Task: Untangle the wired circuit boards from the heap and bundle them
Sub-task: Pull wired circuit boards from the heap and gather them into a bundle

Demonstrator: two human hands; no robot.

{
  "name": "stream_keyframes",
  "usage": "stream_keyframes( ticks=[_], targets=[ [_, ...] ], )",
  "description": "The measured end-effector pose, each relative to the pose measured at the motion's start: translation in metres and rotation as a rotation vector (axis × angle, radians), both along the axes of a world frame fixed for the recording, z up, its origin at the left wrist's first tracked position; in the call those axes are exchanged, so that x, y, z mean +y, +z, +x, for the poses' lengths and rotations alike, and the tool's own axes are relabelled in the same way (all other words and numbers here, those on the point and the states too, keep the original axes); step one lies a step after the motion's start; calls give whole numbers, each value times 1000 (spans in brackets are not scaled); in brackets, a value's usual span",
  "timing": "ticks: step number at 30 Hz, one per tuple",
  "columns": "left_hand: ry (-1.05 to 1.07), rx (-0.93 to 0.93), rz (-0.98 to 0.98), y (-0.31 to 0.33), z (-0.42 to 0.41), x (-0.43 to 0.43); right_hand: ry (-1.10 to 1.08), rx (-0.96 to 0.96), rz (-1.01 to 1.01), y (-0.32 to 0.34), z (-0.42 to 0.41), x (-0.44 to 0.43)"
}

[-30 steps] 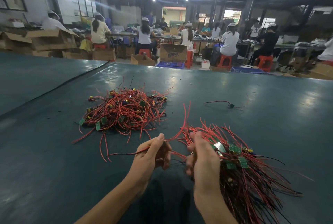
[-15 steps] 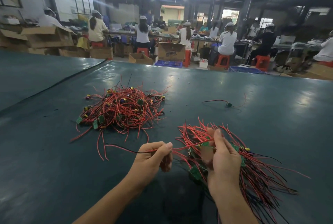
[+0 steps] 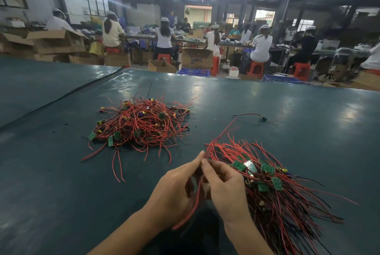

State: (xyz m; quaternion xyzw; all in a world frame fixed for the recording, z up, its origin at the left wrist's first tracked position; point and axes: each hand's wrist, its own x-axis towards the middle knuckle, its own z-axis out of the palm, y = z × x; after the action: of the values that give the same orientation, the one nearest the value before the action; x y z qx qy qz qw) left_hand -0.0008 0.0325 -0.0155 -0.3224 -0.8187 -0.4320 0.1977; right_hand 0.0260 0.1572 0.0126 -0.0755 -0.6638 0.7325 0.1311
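Observation:
A tangled heap (image 3: 139, 127) of small green circuit boards with red and black wires lies on the dark green table (image 3: 61, 182), left of centre. A sorted bundle (image 3: 273, 189) of the same boards, wires fanned out, lies at the lower right. My left hand (image 3: 176, 189) and my right hand (image 3: 224, 187) meet just left of the bundle, fingertips together. Between them they pinch one red wire (image 3: 191, 211) that hangs down toward me, blurred. The board on that wire is hidden by my fingers.
A single wired board (image 3: 261, 118) lies alone on the table behind the bundle. Beyond the far table edge sit several workers on red stools (image 3: 255, 68), among cardboard boxes (image 3: 197, 58) and blue crates.
My hands have come together. The red wire stretched between them half a second ago now hangs down between my palms. My right hand has left the top of the bundle.

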Motion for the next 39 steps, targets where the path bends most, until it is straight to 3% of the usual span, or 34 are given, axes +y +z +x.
stream_keyframes(
  ticks=[4, 6, 8, 12, 18, 21, 27, 29, 39],
  targets=[
    [-18, -76, -89, 3, 2, -4, -64, -18, -166, 4, -5, 10],
    [39, -9, -55, 6, 0, -7, -91, -3, -137, 7, -7, 19],
    [127, 46, -36, 7, -4, -11, -177, 52, 67, 8, -7, 33],
    [234, 39, -43, 5, -13, -20, -401, 97, 717, 8, -3, 58],
    [351, 144, -20, 7, -29, -30, -467, -118, 1139, 2, -1, 65],
    [479, 86, -80, 5, -49, -38, -458, -31, 1125, 1, -2, 63],
    [612, -176, -467, 10, -95, -50, -346, 175, 1107, -1, -2, 44],
    [597, -201, -380, 10, -100, -54, -296, 182, 1114, -4, -2, 39],
    [492, 47, 62, 1, -57, -43, -206, 229, 1024, -8, -3, 35]
  ],
)
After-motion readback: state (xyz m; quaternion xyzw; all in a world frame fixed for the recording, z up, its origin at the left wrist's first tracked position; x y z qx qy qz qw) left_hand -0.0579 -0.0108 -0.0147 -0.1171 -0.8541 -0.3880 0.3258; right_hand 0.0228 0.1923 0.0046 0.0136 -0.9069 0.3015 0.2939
